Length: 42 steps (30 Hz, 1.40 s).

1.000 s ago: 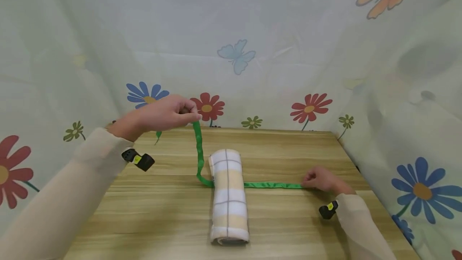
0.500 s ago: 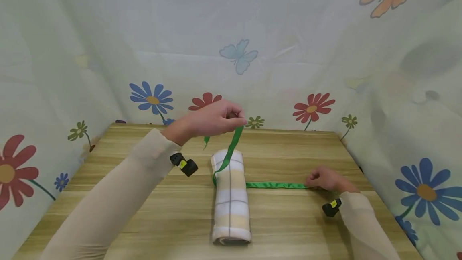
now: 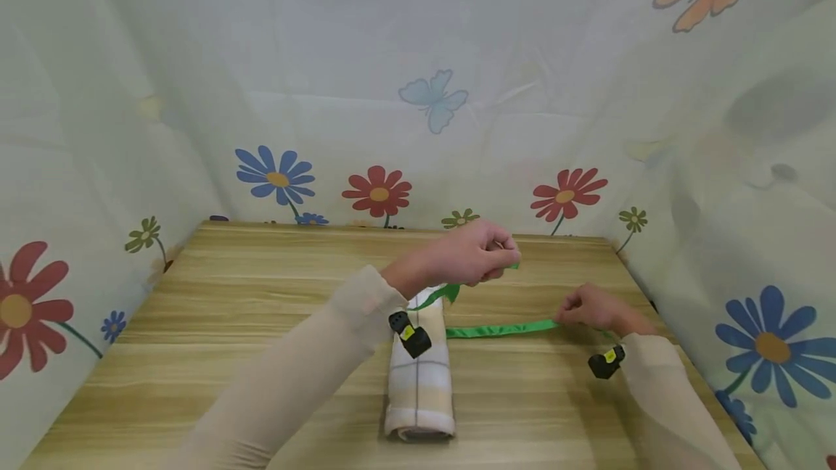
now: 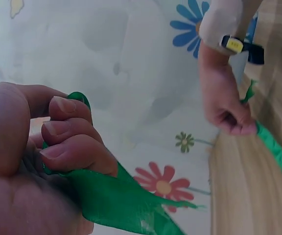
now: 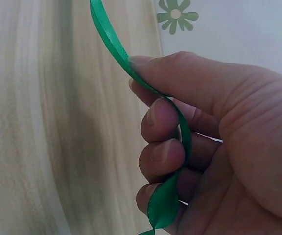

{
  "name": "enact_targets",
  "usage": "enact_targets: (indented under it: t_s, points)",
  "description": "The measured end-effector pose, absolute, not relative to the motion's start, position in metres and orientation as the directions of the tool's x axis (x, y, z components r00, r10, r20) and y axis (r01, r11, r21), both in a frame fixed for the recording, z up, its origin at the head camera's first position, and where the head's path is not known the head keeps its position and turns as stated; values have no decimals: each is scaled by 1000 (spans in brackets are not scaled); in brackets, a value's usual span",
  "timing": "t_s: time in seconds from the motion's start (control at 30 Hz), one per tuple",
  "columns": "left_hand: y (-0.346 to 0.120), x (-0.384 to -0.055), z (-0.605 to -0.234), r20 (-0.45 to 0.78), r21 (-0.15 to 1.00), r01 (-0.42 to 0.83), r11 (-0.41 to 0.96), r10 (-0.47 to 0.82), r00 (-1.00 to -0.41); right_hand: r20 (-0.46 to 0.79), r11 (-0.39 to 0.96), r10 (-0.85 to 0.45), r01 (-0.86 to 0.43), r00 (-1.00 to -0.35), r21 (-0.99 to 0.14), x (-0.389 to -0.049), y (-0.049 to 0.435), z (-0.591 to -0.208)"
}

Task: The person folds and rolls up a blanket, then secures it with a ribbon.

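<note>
A rolled towel (image 3: 421, 390), white and cream with grey check lines, lies lengthwise on the wooden table. A green satin ribbon (image 3: 499, 330) runs out from its right side to my right hand (image 3: 597, 308), which pinches it between thumb and forefinger. In the right wrist view the ribbon's tail (image 5: 163, 203) trails through the curled fingers. My left hand (image 3: 466, 254) is above and beyond the towel's far right side, gripping the other length of ribbon (image 4: 116, 200) in curled fingers. That length crosses over the towel's far part, which the left wrist partly hides.
The wooden table (image 3: 261, 296) ends at a back edge against a pale curtain (image 3: 313, 85) printed with flowers and butterflies. Curtain also hangs along both sides. A small black camera (image 3: 411, 336) sits on the left wrist, another camera (image 3: 606, 361) on the right.
My left hand has swept right and lower, carrying its ribbon length from the towel's left side across over it. My right hand has risen slightly, lifting its ribbon end.
</note>
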State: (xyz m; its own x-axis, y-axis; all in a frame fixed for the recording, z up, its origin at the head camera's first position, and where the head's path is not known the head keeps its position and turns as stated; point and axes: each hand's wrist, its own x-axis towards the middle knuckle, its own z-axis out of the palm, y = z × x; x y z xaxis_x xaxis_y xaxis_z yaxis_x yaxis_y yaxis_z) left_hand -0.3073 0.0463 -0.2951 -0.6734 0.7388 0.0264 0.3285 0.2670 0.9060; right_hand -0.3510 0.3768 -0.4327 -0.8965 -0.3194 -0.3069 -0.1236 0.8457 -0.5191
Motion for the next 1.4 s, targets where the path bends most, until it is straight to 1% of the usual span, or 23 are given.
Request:
enact_targets:
  t_s: [0.1, 0.27, 0.5, 0.63, 0.8, 0.93, 1.0, 1.13, 1.33, 1.4]
  points:
    - [62, -302, -307, 18, 909, 319, 268, 740, -672, -303, 842, -334, -138, -893, -522, -352, 377, -429]
    - [85, -290, -330, -22, 895, 315, 316, 736, -676, -298, 840, -337, -142, -893, -523, -354, 378, -423]
    - [120, -271, -369, -139, 851, 302, 429, 740, -658, -284, 857, -329, -159, -901, -490, -354, 378, -415]
    - [137, -264, -393, -176, 795, 341, 502, 728, -663, -295, 859, -311, -135, -903, -494, -353, 377, -412]
    - [150, -260, -422, -213, 673, 426, 604, 710, -672, -303, 867, -296, -122, -906, -483, -354, 376, -411]
    - [152, -261, -440, -284, 617, 417, 667, 683, -673, -299, 870, -294, -125, -908, -477, -354, 375, -411]
    - [153, -261, -447, -304, 593, 405, 696, 660, -687, -299, 872, -291, -124, -909, -474, -354, 374, -410]
    - [153, -259, -455, -325, 582, 362, 728, 616, -717, -297, 869, -293, -123, -909, -479, -355, 373, -409]
    - [155, -256, -462, -316, 609, 362, 706, 634, -706, -296, 869, -288, -119, -910, -481, -357, 371, -412]
    - [157, -255, -463, -328, 619, 341, 707, 628, -706, -299, 869, -283, -111, -911, -483, -357, 370, -413]
